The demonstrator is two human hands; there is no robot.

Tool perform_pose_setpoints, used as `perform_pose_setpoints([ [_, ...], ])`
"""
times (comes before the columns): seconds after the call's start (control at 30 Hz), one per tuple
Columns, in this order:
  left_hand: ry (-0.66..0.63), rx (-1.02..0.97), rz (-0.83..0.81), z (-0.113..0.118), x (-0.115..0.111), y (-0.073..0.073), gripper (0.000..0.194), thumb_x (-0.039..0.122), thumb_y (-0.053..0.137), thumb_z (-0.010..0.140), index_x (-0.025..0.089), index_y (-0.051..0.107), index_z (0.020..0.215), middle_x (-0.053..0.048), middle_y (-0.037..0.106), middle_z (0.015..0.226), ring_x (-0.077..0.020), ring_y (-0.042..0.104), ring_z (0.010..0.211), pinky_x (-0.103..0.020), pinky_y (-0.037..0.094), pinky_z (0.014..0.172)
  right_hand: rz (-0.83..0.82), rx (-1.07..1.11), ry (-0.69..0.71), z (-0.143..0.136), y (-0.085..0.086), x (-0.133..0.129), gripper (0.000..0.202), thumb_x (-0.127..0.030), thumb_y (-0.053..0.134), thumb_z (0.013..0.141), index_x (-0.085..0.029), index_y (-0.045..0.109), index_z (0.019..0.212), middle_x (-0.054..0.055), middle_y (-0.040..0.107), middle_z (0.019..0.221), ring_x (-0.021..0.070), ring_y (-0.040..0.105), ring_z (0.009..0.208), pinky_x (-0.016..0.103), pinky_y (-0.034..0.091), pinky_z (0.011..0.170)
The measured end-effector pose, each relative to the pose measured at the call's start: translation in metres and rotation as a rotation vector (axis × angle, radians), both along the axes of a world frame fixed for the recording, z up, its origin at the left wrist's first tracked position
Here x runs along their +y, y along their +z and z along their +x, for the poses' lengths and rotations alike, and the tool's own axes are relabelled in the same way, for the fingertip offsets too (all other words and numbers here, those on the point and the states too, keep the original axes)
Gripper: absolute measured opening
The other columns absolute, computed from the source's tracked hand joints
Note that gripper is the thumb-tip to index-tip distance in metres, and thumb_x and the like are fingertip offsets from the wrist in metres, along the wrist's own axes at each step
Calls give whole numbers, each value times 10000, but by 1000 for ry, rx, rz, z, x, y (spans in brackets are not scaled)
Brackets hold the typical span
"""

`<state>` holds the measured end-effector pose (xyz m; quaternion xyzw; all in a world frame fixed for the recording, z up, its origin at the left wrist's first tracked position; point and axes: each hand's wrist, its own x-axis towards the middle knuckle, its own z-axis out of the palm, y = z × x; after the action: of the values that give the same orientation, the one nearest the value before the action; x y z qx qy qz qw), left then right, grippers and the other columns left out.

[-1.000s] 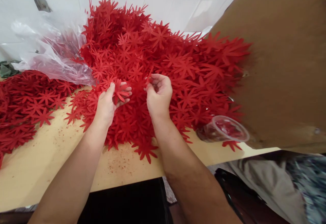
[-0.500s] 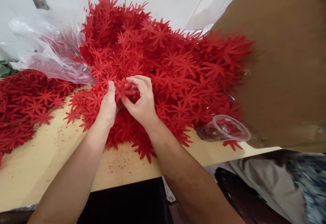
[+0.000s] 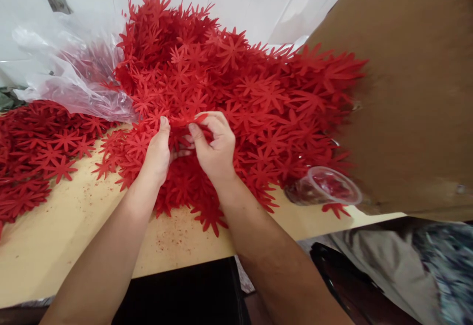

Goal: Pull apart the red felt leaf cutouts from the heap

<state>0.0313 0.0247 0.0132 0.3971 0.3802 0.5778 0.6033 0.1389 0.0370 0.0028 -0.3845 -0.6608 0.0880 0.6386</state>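
Thin red flower point(image 3: 182, 123), spiky heap point(image 3: 266, 93)

Flat red flower cutout point(image 3: 185, 123) with narrow rounded petals, seen nearly edge-on, held between left hand point(image 3: 158, 153) and right hand point(image 3: 216, 146), in front of heaped matching red cutouts point(image 3: 240, 86).

It looks like a workshop, with red flower cut-outs point(image 3: 229, 83) heaped across a table point(image 3: 83, 221).

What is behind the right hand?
Behind the right hand lies the large heap of red flower-shaped pieces, visible above it and to its right. One red piece is pinched in it. Whatever the hand covers cannot be seen.
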Motion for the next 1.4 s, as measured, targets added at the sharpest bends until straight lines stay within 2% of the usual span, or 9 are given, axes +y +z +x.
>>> perform_pose_setpoints([
  [0.13, -21, 51, 2, -2, -2, 3, 470, 584, 438, 794, 180, 648, 910, -52, 692, 743, -168, 671, 800, -262, 541, 662, -104, 236, -56, 4, -2, 7, 243, -435, 487, 819, -209, 497, 730, -7, 483, 683, 111, 505, 681, 291, 464, 707],
  [0.27, -9, 53, 1, -3, -3, 5, 428, 544, 490, 783, 175, 640, 938, -42, 695, 745, -143, 670, 730, -240, 531, 634, -152, 259, -88, 7, -10, 17, 330, -499, 409, 838, -207, 472, 699, -20, 437, 626, 94, 467, 605, 269, 450, 631],
  [0.37, -14, 28, 3, -3, -3, 4, 412, 520, 448, 814, 181, 653, 928, -51, 710, 794, -160, 671, 817, -261, 537, 690, -77, 135, -136, 9, -17, 21, 308, -488, 454, 817, -213, 528, 935, 53, 556, 906, 148, 553, 829, 315, 483, 716],
  [0.5, 46, -1, 63, -3, -1, 3, 361, 464, 440, 836, 195, 661, 930, -49, 711, 937, -179, 635, 986, -311, 512, 837, 13, -43, -136, 7, -13, 13, 548, -448, 533, 777, -263, 379, 1269, 110, 428, 1313, 244, 435, 1202, 444, 443, 910],
  [0.67, 134, 38, 257, -2, -1, 3, 321, 423, 446, 848, 206, 660, 947, -41, 664, 1104, -162, 552, 1133, -323, 405, 999, -128, -72, 89, -2, -1, -3, 305, -411, 549, 777, -210, 586, 1004, 88, 620, 1031, 197, 566, 1005, 408, 464, 907],
  [0.87, 181, 161, 298, 1, -3, 1, 281, 409, 494, 826, 215, 671, 925, -33, 642, 1115, -141, 498, 1180, -281, 341, 1047, -284, 157, 397, -12, 0, -3, 286, -480, 558, 753, -216, 601, 855, 15, 663, 832, 135, 619, 830, 328, 510, 835],
  [1.13, 165, 17, 192, 0, -2, 3, 141, 315, 643, 715, 209, 642, 807, 27, 657, 820, -106, 608, 862, -243, 463, 827, -384, 294, 319, -8, 1, -1, 373, -548, 555, 722, -193, 490, 628, -59, 450, 541, 53, 408, 504, 220, 408, 521],
  [1.27, 126, 75, 246, 2, -3, 5, 114, 241, 678, 666, 192, 628, 756, 35, 630, 722, -77, 577, 704, -219, 462, 734, -389, 274, 282, -8, 2, -1, 426, -555, 504, 757, -185, 451, 551, -54, 398, 504, 54, 366, 492, 227, 371, 500],
  [1.4, 208, 100, 276, -1, 2, 1, 85, 205, 671, 661, 181, 615, 720, 34, 638, 736, -67, 571, 713, -210, 449, 758, -338, 321, 287, -10, -1, 3, 369, -556, 579, 698, -191, 527, 667, -33, 529, 631, 75, 499, 600, 245, 465, 630],
])
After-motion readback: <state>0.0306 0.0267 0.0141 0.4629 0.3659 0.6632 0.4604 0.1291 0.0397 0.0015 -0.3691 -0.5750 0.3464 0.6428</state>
